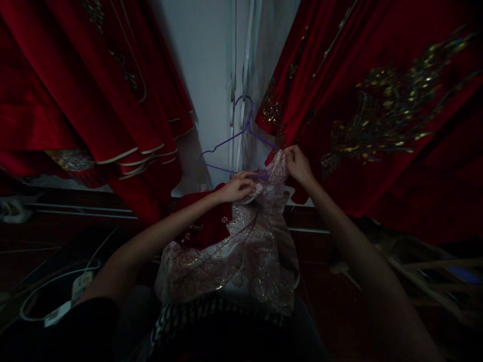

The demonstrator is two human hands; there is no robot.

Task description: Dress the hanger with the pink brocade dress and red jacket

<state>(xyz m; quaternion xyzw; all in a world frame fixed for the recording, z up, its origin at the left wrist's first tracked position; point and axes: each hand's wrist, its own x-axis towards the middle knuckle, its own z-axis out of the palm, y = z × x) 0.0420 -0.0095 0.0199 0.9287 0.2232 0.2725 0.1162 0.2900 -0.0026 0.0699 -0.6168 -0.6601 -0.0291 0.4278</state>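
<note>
A pale pink brocade garment [245,251] with a shiny pattern drapes over my lap and rises toward a purple hanger [222,144]. The hanger's right arm runs into the garment's shoulder, while its left arm is bare. My right hand [298,163] pinches the shoulder cloth at the hanger's right end. Closed on the garment's edge near the hanger's lower bar is my left hand [239,187]. Under my left forearm lies a dark red cloth [207,223] with small flower ornaments.
Red garments with pale trim [124,115] hang at the left. Another red garment with gold sequins [392,110] hangs at the right. A white power strip with a cable [81,284] lies at lower left. A wooden frame [433,264] stands at lower right, in shadow.
</note>
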